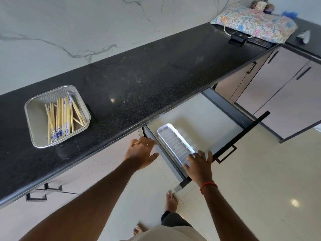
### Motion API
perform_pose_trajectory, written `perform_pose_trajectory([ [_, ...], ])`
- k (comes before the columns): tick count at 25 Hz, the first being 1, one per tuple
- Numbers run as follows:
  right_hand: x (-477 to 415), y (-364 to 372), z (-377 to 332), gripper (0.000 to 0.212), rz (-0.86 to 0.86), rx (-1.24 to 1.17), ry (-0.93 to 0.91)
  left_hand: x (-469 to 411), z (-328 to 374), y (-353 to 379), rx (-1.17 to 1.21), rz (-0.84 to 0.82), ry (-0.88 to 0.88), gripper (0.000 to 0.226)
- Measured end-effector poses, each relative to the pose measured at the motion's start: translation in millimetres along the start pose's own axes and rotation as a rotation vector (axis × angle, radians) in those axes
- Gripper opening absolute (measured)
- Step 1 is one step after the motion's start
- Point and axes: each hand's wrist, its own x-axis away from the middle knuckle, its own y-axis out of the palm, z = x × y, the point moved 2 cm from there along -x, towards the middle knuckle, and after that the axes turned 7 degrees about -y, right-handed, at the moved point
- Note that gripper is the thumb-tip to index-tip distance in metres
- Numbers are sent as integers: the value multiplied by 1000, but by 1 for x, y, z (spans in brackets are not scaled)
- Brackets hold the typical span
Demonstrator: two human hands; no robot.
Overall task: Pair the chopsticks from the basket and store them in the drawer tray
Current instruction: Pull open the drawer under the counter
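A square metal mesh basket (34,117) stands on the black countertop at the left and holds several bamboo chopsticks (63,117) with blue-and-white ends. Below the counter a drawer (243,134) is pulled out, with a white ribbed plastic tray (173,141) lying along its left side. My right hand (199,166) rests with spread fingers on the near end of the tray. My left hand (141,152) hovers with fingers spread beside the drawer's left wall, just under the counter edge, holding nothing.
The black granite countertop (147,80) runs to the back right, where a floral cloth bundle (253,23) lies over a dark appliance. Closed cabinet doors (286,87) stand to the right. My bare feet (171,202) are on the pale tiled floor.
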Motion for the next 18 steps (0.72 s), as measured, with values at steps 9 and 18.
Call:
perform_pose_trajectory([
  [9,38,0,-23,39,-423,108,-23,48,-24,0,36,31,-43,49],
  [18,54,-1,-19,37,-261,129,-2,62,-35,-6,78,64,-51,47],
])
